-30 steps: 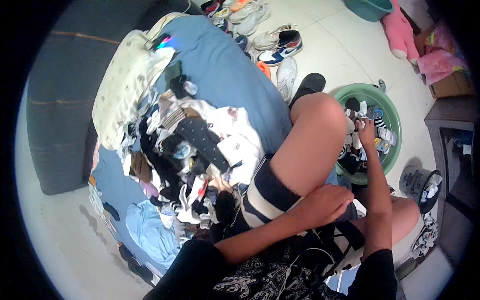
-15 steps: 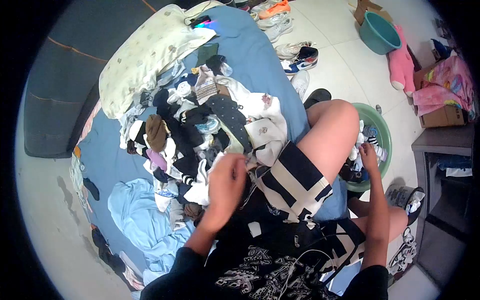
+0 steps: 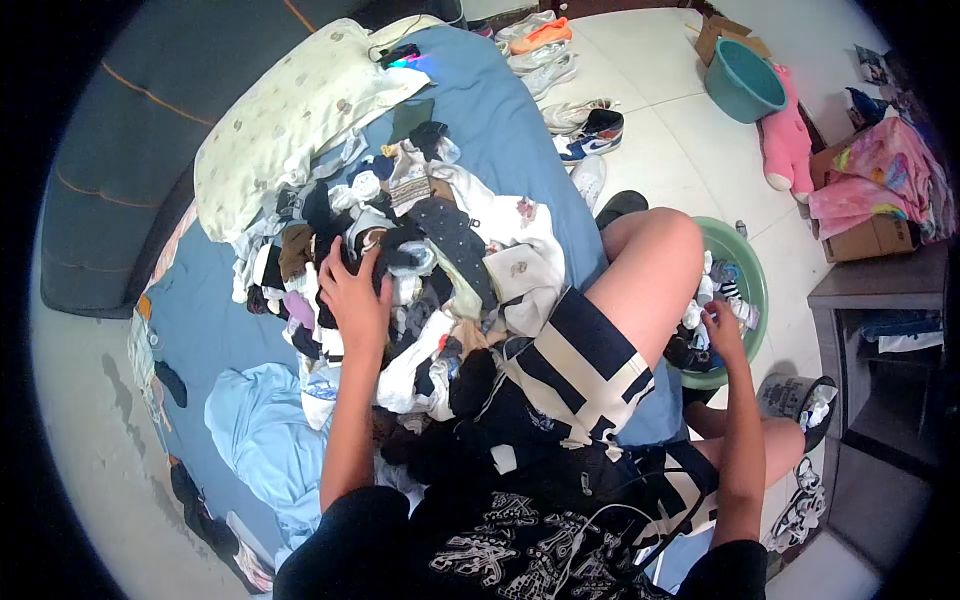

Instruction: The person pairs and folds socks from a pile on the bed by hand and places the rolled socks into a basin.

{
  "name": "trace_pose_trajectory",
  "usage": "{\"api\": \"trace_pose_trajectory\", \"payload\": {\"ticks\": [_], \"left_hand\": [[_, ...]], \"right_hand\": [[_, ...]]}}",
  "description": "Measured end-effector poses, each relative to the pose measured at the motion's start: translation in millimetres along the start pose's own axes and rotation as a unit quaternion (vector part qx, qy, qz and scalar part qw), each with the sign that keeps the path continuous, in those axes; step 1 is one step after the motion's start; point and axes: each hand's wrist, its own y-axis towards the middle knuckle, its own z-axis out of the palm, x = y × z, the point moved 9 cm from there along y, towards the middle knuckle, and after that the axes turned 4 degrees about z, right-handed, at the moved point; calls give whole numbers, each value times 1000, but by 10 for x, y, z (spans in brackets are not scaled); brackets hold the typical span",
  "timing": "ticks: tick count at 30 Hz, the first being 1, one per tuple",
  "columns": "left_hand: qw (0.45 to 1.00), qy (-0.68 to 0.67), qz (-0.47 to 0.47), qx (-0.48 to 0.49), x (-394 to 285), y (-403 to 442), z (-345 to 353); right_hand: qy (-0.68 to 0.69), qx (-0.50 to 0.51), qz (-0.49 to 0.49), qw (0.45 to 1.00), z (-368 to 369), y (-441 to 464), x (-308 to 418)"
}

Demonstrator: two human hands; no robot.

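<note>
A big mixed heap of socks and small garments [image 3: 430,290] lies on the bed in front of me. My left hand [image 3: 355,300] reaches onto the heap with its fingers spread, touching dark cloth beside a black sock [image 3: 402,240]. To my right, a green basin [image 3: 757,300] on the floor holds several socks, among them a black-and-white striped sock [image 3: 731,288]. Over the basin's near part is my right hand [image 3: 724,332], fingers curled against the socks. Whatever lies between those fingers is too small to make out.
A light blue cloth [image 3: 265,420] and a patterned pillow [image 3: 290,130] lie on the bed. Shoes [image 3: 590,135] line the floor beside it. Farther right are a teal bucket [image 3: 745,78], a pink plush toy [image 3: 786,145], a cardboard box [image 3: 870,238] and a grey cabinet [image 3: 880,285].
My left hand has moved forward and left, from near my lap onto the heap, and its fingers have spread. My right hand stays at the basin. The view has shifted slightly.
</note>
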Motion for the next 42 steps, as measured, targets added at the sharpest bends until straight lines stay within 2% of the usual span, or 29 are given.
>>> {"api": "trace_pose_trajectory", "payload": {"ticks": [1,3,5,7,9,10,12,13,15,16,19,21,22,23,24,25,26,27,28,29,31,32,35,37,38,39,42], "left_hand": [[999,5,44,3,-4,-35,-16],[998,-40,41,2,161,-85,-64],[985,-61,147,68,161,-161,-89],[977,-78,177,85,246,-264,-76],[976,-67,131,162,523,-285,136],[976,-65,132,161,537,-285,198],[989,-98,46,96,644,-186,207],[989,-100,48,96,506,-108,158],[984,-50,0,170,317,-1,216],[994,-24,47,97,177,60,139],[996,-14,81,41,33,220,29],[997,-30,70,11,-25,297,-109],[995,-7,96,1,-101,340,-175],[993,16,120,-10,-156,369,-223],[978,37,191,-69,-272,346,-300],[978,37,194,-70,-211,356,-232],[986,-99,107,-82,34,416,-173],[968,-233,20,-90,196,481,-107],[965,-254,-45,-47,-22,485,-353],[956,-283,-71,-44,-149,482,-477],[923,-379,-44,-54,-447,498,-595],[922,-382,-36,-53,-615,501,-674],[762,-640,-102,-15,-1145,499,-650],[742,-664,-79,36,-1603,490,-515],[749,-655,-72,73,-1913,451,-504],[726,-679,-65,88,-2307,378,-583],[794,-588,89,127,-3316,255,-697]], "right_hand": [[-2,3,1,1000,12,-15,-15],[-1,4,-1,1000,59,-27,-83],[-1,7,-5,1000,128,-28,-170],[-8,19,19,1000,182,-52,-218],[-5,33,37,999,220,-58,-232],[-4,31,26,999,240,-57,-224],[-2,27,16,999,239,-74,-205],[10,37,32,999,230,-82,-184],[21,45,48,998,161,-106,-136],[15,43,44,998,115,-120,-97],[5,34,43,998,-41,-163,10],[25,39,50,998,-137,-197,22],[23,-3,10,1000,-205,-189,64],[23,-6,13,1000,-248,-204,37],[32,-5,20,999,-341,-227,196],[41,-3,26,999,-397,-234,269],[41,-13,14,999,-413,-221,243],[43,-20,18,999,-459,-216,256],[44,-39,-8,998,-535,-245,387],[42,-55,-35,997,-619,-281,543],[56,-57,-27,996,-763,-302,796],[42,-61,-41,996,-827,-328,915],[31,-90,-77,993,-1070,-435,1289],[34,-106,-82,990,-1189,-482,1377],[89,-111,-72,987,-1268,-496,1423],[145,-115,-62,981,-1353,-535,1474],[294,-86,-55,950,-1567,-623,1584]]}}
